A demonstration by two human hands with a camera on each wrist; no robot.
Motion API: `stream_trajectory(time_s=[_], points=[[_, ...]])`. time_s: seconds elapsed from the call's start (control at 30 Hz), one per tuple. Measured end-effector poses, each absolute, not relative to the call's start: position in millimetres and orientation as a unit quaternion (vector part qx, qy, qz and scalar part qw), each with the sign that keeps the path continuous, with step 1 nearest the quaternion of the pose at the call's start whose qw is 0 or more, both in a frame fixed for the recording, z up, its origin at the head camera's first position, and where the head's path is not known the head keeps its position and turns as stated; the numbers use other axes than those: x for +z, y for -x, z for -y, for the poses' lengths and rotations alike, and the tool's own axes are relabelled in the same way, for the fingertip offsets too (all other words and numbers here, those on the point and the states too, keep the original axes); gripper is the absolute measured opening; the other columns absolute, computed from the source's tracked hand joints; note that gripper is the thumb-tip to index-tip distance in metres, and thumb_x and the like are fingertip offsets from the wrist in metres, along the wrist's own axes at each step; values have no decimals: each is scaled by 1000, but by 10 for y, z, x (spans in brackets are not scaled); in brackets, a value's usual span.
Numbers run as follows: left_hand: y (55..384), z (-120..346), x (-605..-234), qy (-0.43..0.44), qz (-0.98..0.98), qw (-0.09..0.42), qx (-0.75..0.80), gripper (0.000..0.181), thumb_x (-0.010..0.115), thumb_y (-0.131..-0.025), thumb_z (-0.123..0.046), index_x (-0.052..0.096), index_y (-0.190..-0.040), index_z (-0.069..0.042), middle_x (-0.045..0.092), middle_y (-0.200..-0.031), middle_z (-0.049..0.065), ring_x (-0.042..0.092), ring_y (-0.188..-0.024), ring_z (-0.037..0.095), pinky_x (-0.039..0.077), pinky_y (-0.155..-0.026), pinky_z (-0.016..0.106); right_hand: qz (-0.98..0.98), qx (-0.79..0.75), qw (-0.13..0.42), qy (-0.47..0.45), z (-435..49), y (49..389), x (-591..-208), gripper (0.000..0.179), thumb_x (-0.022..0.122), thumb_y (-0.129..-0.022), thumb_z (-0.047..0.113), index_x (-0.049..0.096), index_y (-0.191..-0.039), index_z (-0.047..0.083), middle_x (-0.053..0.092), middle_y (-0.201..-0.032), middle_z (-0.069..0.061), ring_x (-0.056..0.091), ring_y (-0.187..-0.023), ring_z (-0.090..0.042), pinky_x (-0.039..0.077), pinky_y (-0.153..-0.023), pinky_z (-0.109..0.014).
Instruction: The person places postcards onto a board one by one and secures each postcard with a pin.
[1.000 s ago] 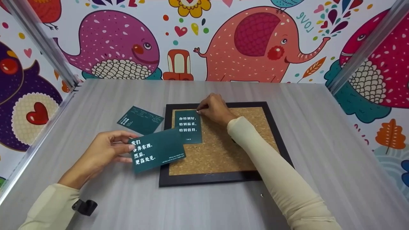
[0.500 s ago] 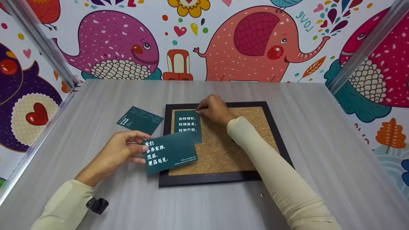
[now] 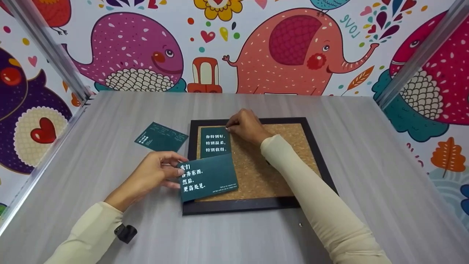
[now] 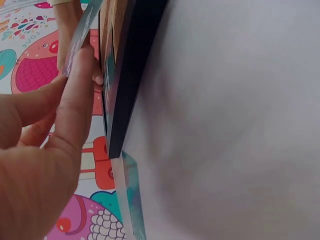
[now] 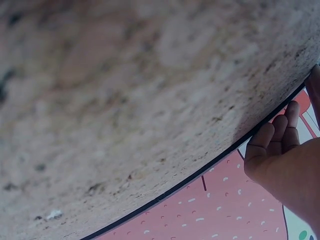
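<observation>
My left hand pinches a dark green postcard by its left edge, thumb in front. This postcard is tilted above the lower left of the corkboard and covers the bottom of another green postcard lying upright on the cork. At that second card's top right corner, my right hand pinches a tiny white push pin, mostly hidden by the fingertips. In the left wrist view, the held postcard shows edge-on between thumb and fingers. The right wrist view shows curled fingers beyond blurred cork.
A third green postcard lies on the grey table, left of the board's black frame. A tiny shiny piece lies in front of the board. Patterned walls with metal posts bound the table.
My left hand has moved right with its postcard, from beside the frame to over the cork's lower left, hiding the bottom of the card beneath. My right hand has stayed at the corner.
</observation>
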State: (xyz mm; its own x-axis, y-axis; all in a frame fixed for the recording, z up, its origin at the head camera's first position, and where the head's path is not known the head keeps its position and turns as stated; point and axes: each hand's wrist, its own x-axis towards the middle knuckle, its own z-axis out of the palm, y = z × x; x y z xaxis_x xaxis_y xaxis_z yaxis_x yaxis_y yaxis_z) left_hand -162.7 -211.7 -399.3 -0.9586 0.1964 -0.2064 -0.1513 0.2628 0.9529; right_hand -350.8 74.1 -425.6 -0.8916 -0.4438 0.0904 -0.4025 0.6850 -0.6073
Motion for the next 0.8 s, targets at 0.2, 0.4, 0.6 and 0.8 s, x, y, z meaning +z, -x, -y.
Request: stream_trajectory(time_s=[0.2,0.4,0.6,0.8], points=[[1652,2029,-4031,-22,-778,149,610,37,72,-100,10,69,-137,7,58,-114,20,79,-98,25,68,-75,41,-917,-328,43,222,-750,3487,-4248,17,76,-105,7,88,-116,11,83,-114,-2,70,-106,-16,60,-103,-36],[1694,1944,-4061,-28,-769,165,617,38,69,-101,12,69,-139,7,59,-113,20,78,-96,25,68,-76,39,-916,-331,42,221,-761,3473,-4245,17,76,-105,7,88,-117,11,82,-113,-1,68,-106,-16,60,-103,-36],[1741,1850,-4077,-40,-778,168,605,35,69,-102,10,70,-137,5,58,-109,19,77,-94,24,68,-76,39,-916,-321,30,239,-757,3478,-4246,15,77,-104,8,88,-115,9,83,-112,-5,69,-106,-17,60,-101,-35],[1777,1756,-4088,-46,-779,167,603,34,69,-102,11,72,-134,5,55,-107,16,76,-87,21,68,-74,39,-919,-318,37,231,-756,3474,-4240,16,77,-105,8,87,-117,10,83,-114,-4,69,-105,-17,60,-103,-36]])
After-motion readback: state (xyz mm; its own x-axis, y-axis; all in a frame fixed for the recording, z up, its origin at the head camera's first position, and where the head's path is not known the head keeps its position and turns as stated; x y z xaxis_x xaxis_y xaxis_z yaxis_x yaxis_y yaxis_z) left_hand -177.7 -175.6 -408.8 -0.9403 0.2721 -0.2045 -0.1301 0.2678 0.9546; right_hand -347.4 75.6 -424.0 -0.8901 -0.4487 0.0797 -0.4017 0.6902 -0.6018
